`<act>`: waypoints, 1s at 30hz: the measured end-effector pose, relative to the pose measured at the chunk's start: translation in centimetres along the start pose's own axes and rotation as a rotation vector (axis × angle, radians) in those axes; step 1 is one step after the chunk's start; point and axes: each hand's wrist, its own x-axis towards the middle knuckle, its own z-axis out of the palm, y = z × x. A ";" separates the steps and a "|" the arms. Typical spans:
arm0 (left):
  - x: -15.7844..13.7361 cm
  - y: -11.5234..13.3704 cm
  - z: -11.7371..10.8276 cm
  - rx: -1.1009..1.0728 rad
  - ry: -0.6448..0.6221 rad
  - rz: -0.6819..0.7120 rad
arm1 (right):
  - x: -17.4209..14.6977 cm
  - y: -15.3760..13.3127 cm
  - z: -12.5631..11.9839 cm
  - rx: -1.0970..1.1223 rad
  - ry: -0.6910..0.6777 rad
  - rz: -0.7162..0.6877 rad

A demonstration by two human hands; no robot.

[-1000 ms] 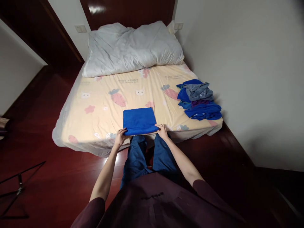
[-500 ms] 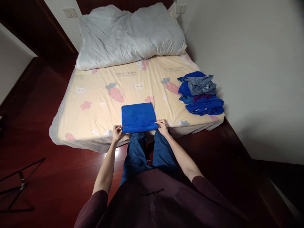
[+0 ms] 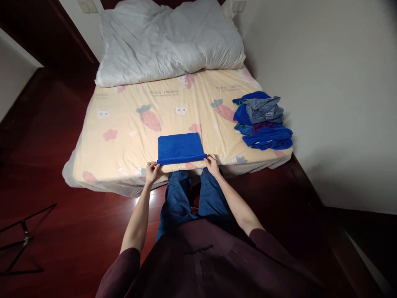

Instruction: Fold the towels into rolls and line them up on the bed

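blue cloth [image 3: 180, 147] pinched at nr l end by closed l hand [image 3: 151, 172]. r end gripped likewise by r hand [image 3: 212, 165]

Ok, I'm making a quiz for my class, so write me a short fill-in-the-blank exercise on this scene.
The left hand and right hand grip a cloth coloured ____.
The rumpled pile of fabric lies to the ____ of that cloth.
The big vegetables printed on the bedsheet are ____.

Missing words: blue; right; carrots.
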 end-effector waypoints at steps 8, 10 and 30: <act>-0.2 0.9 -0.1 -0.061 0.014 -0.068 | 0.0 -0.1 0.2 -0.033 0.037 0.021; -0.2 1.0 -0.1 -0.073 0.017 -0.081 | 0.1 -0.1 0.2 -0.044 0.031 0.033; -0.3 1.4 0.3 -0.128 0.097 -0.131 | 0.0 0.5 0.6 0.063 0.136 0.002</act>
